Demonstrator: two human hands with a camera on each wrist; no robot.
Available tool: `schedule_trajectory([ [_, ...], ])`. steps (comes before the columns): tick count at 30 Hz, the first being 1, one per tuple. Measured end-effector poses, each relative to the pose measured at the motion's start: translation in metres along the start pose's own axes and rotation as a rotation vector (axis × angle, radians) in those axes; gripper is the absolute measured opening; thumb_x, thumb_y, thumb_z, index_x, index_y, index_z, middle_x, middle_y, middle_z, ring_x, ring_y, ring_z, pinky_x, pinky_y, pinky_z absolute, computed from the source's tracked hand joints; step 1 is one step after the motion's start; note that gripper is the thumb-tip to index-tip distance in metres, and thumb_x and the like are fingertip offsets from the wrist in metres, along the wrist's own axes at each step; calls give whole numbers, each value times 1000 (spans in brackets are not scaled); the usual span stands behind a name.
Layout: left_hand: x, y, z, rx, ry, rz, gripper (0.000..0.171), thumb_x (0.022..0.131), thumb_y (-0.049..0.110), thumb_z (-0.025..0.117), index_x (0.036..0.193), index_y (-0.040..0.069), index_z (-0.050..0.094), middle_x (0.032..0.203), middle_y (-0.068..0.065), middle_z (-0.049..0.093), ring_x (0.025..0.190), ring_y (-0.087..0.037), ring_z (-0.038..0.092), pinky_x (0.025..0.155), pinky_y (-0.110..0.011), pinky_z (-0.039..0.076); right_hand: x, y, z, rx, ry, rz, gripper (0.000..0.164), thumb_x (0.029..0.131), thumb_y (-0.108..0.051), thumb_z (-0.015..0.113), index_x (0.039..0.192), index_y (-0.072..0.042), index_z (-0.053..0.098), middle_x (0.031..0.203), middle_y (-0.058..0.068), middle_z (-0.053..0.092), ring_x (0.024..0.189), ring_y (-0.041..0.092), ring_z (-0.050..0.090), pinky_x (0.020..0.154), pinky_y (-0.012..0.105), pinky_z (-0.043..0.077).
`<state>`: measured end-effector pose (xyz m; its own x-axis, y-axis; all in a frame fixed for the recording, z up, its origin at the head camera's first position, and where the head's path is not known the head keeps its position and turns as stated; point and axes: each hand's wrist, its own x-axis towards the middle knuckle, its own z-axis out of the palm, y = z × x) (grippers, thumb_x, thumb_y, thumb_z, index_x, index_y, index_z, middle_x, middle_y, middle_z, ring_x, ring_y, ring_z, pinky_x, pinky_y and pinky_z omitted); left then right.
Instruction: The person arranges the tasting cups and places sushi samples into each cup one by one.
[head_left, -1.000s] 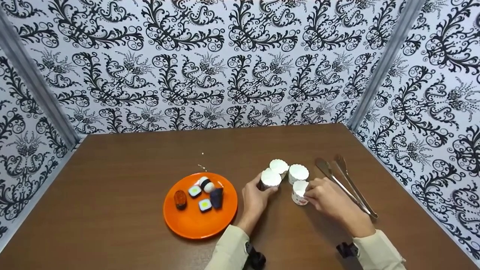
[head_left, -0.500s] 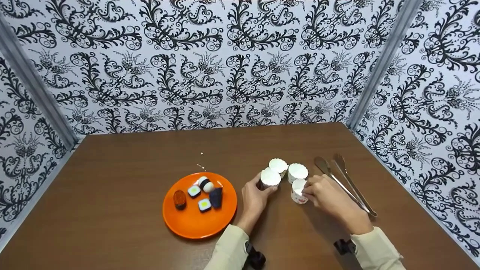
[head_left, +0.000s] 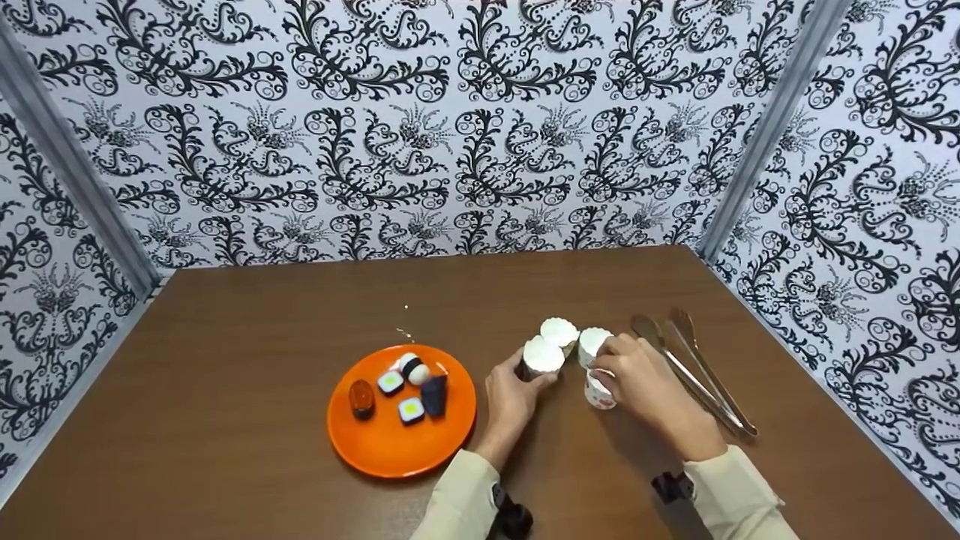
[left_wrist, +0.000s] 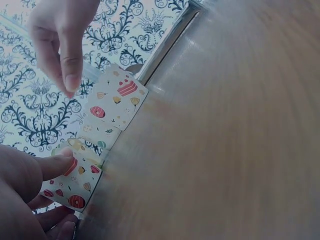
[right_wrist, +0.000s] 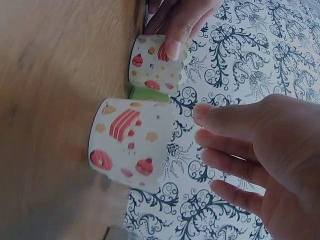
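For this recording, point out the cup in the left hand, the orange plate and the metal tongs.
Paper baking cup (left_wrist: 76, 185) in the left hand (left_wrist: 22, 187): left wrist view, printed side wall.
Orange plate (head_left: 384, 451): head view, bare near part.
Metal tongs (head_left: 715, 380): head view, one arm.

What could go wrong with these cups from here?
The right hand hovers near the rim of the near-right cup, so a low sweep might tip it.

The left hand grips the near-left cup right in front of the far-left cup; pushing forward might shift both.

The tongs lie just right of the right hand, so a wide swing might bump them.
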<state>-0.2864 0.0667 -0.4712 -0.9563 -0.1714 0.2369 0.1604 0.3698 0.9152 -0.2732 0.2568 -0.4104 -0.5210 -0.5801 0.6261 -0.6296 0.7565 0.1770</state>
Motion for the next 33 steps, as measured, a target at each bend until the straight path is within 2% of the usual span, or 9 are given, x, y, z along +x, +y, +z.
schedule_trajectory([
  [6,0,0,0,3,6,0,55,72,20,90,122,6,73,117,-12,74,110,-29,69,99,-46,56,12,-5,7,1,86,-64,14,68,-11,88,77,-13,78,76,-1,61,74,20,54,60,33,42],
  [10,0,0,0,-2,1,8,55,73,20,89,124,6,72,118,-12,74,111,-30,69,99,-46,56,19,-10,7,-12,75,-63,14,69,-11,88,78,-12,78,77,0,62,76,19,56,62,33,44],
  [16,0,-1,0,-16,-5,30,55,74,18,89,124,7,71,118,-12,74,110,-29,69,99,-46,56,28,-12,8,4,13,-38,15,72,-7,85,83,-12,78,81,2,68,78,21,59,65,34,47],
  [26,1,-3,0,-10,1,21,53,73,18,89,123,9,73,117,-10,75,109,-28,70,99,-45,57,38,-20,16,-6,-105,-8,9,78,-16,83,86,-13,79,84,2,69,80,21,61,68,35,47],
  [33,1,-3,1,-4,22,35,52,71,19,90,120,11,75,114,-9,76,104,-28,70,95,-45,57,42,-25,20,34,-204,56,11,77,-19,83,86,-14,80,85,3,67,84,24,62,70,38,46],
])
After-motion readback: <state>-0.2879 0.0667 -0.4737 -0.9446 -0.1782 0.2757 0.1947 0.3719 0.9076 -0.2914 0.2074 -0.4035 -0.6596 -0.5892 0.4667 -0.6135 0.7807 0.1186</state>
